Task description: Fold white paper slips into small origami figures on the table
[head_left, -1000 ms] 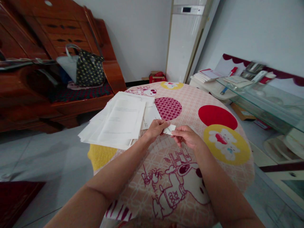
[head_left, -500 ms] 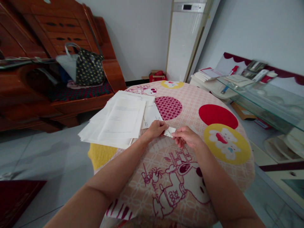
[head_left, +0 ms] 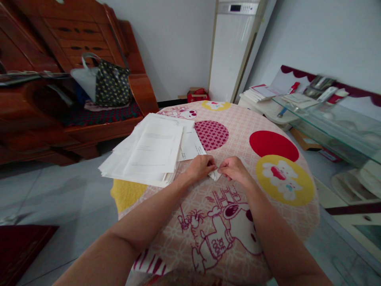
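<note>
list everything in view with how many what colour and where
small paper piece: 1, white, between the hands
paper pile: 1, white, left on the tablecloth
tablecloth: 1, pink patterned, centre
wooden settee: 1, reddish brown, upper left
tote bag: 1, dark patterned, on the settee
air conditioner: 1, white, back centre
bag-like bundle: 1, red, behind the tablecloth
glass top: 1, greenish, right
cardboard box: 1, brown, below the glass top
clutter: count unclear, mixed, around the glass top
tiled floor: 1, grey, left
left hand: 1, bare, pinching the paper's left
right hand: 1, bare, pinching its right
</note>
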A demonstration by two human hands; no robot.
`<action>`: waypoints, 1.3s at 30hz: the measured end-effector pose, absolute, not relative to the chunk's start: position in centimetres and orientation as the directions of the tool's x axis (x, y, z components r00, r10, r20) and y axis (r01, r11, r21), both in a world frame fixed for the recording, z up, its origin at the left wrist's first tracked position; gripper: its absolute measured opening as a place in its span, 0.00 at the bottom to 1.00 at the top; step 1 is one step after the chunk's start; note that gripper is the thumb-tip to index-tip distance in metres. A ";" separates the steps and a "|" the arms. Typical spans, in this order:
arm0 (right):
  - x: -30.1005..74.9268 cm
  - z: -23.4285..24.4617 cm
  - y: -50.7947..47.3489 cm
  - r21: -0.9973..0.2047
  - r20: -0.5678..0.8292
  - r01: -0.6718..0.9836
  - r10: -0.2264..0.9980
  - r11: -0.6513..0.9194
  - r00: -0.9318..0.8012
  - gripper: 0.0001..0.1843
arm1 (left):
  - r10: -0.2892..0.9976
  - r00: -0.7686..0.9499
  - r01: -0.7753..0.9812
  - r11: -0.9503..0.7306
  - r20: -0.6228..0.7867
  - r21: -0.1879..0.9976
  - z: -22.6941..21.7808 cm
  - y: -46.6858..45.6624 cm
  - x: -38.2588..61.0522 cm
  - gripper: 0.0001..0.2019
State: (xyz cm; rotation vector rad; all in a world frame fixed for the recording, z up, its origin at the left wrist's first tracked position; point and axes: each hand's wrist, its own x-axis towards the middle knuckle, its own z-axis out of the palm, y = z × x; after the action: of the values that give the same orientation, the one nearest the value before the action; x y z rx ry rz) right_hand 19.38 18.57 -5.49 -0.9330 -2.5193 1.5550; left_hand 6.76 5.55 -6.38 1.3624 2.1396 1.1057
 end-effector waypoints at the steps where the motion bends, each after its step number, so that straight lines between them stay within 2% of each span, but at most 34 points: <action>1: 19.3 -5.5 18.5 -0.814 -0.219 0.447 0.517 0.372 -0.828 0.08 | 0.881 -0.462 0.595 0.220 0.105 0.773 -6.4 5.6 6.8 0.03; 4: 19.3 -5.4 18.6 -0.769 -0.058 0.347 0.481 0.538 -0.875 0.08 | 0.910 -0.406 0.624 0.206 0.088 0.754 -6.2 5.4 6.6 0.05; 8: 19.5 -5.3 18.9 -0.739 0.067 0.174 0.329 0.650 -0.942 0.09 | 0.955 -0.291 0.686 0.172 0.050 0.707 -5.6 4.9 6.2 0.08; 12: 20.1 -4.8 19.4 -0.766 -0.033 0.179 0.240 0.617 -0.970 0.08 | 0.972 -0.230 0.729 0.136 0.052 0.671 -5.1 4.4 6.0 0.11; 15: 20.4 -4.2 19.4 -0.746 -0.111 0.214 0.199 0.630 -0.974 0.08 | 0.979 -0.204 0.744 0.136 0.028 0.654 -4.8 4.2 6.0 0.09; 24: 20.3 -3.7 18.8 -0.650 -0.056 0.177 0.186 0.739 -0.981 0.11 | 0.989 -0.131 0.776 0.057 0.072 0.628 -4.6 4.2 6.4 0.09; 28: 20.5 -3.7 19.0 -0.604 -0.110 0.192 0.158 0.773 -0.981 0.08 | 0.997 -0.079 0.864 0.056 0.025 0.500 -4.0 4.1 6.5 0.05; 32: 20.6 -3.6 19.4 -0.592 -0.154 0.202 0.137 0.780 -0.979 0.08 | 0.999 -0.044 0.930 0.050 -0.025 0.365 -3.3 3.9 6.7 0.07; 39: 20.7 -3.2 19.5 -0.643 -0.179 0.175 0.076 0.746 -0.981 0.09 | 0.999 -0.018 0.968 0.028 -0.041 0.251 -2.7 3.6 7.3 0.09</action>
State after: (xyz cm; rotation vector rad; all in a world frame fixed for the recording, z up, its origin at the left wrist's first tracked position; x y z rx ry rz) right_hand 20.66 19.51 -3.22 -0.2223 -3.0665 1.1522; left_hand 7.33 3.64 -2.70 2.0452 2.0937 0.2244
